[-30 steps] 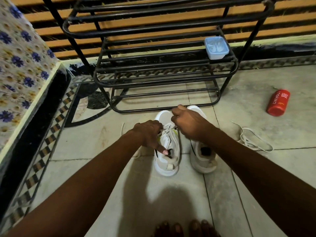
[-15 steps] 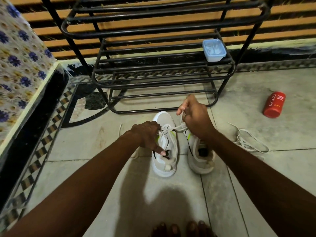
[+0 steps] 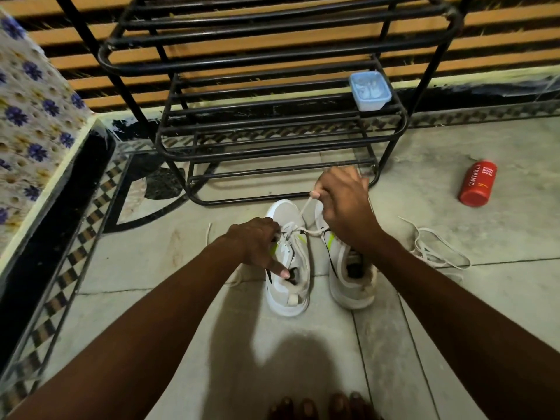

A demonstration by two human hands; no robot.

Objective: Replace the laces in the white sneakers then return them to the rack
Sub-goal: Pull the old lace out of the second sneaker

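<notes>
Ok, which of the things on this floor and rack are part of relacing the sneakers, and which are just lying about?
In use: white sneakers, lace being threaded, loose laces on the floor, black rack.
Lying about: red bottle, blue tub on the rack.

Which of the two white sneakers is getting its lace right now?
The sneaker on the person's left: the left hand holds it, and the right hand pinches the lace pulled from its eyelets. The other sneaker shows no lace.

2 sneakers (image 3: 318,262) before rack (image 3: 272,147), loose laces (image 3: 436,250) right, container (image 3: 369,90) on rack
</notes>
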